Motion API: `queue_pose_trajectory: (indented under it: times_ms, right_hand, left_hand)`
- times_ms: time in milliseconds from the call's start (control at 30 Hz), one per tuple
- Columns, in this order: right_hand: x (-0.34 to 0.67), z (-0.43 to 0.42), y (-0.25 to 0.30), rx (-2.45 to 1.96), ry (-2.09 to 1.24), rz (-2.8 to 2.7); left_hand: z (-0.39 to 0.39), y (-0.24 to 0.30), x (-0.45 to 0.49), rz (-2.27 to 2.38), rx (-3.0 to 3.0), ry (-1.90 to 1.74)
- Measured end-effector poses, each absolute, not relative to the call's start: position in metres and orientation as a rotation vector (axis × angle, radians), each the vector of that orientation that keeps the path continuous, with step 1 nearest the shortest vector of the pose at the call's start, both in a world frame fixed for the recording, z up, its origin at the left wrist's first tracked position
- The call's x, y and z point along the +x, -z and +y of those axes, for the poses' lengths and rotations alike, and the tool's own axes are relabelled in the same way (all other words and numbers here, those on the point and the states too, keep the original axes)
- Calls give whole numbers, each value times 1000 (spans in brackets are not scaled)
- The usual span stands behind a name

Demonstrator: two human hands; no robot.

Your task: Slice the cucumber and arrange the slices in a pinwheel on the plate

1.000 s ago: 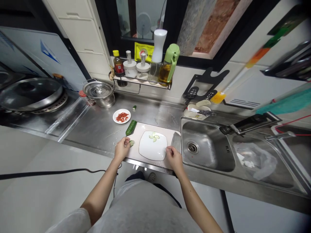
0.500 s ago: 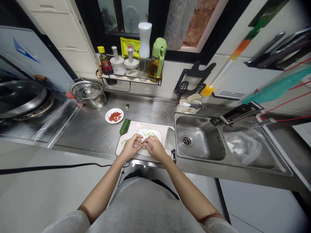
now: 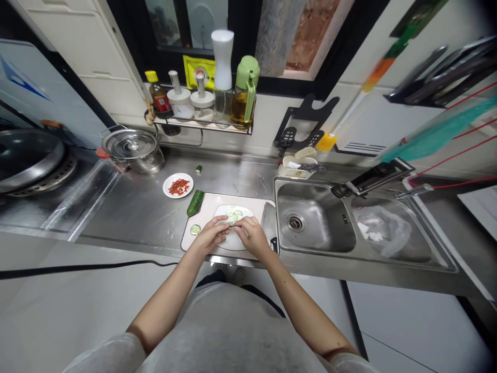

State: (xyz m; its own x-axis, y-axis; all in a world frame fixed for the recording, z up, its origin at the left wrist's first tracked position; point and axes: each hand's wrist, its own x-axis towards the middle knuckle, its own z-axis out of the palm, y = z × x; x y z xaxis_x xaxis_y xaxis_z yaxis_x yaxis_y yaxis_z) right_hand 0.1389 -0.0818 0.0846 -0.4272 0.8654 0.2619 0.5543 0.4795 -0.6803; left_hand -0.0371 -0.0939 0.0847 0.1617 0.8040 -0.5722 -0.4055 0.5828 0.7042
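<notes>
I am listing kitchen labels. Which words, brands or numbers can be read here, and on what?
Nothing can be read.
The yellow sign: print too blurred.
The red label on the sauce bottle: too small.
The blue mark on the white panel: a shape, no legible letters.

Plate (image 3: pixel 244 212) on cutting board (image 3: pixel 212 204); cucumber (image 3: pixel 195 202) at board's left, sink (image 3: pixel 324 242) right.

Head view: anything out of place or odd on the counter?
Minor strays only. A cucumber end lies alone on the steel counter behind the chili plate; the half cucumber lies across the left edge of the cutting board; one slice sits beside the white plate, not on it.
</notes>
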Motion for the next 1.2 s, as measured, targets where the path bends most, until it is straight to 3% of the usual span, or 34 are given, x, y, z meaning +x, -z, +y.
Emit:
queue_pose_trajectory:
  times_ms: [300, 633, 933, 1200]
  right_hand:
    - [146, -80, -78, -1155, -659, -2196]
    - [146, -80, -68, -1251, -892, -2034]
    - [164, -87, -39, -1503, -1032, -1985]
    - [175, -78, -22, -1810, -867, -2238]
  left_hand:
    - [-88, -85, -29, 1159, 534, -909]
    - [-83, -73, -24, 1145, 662, -1000]
    - [-79, -31, -5, 1154, 707, -880]
    - [-64, 6, 20, 1301, 779, -802]
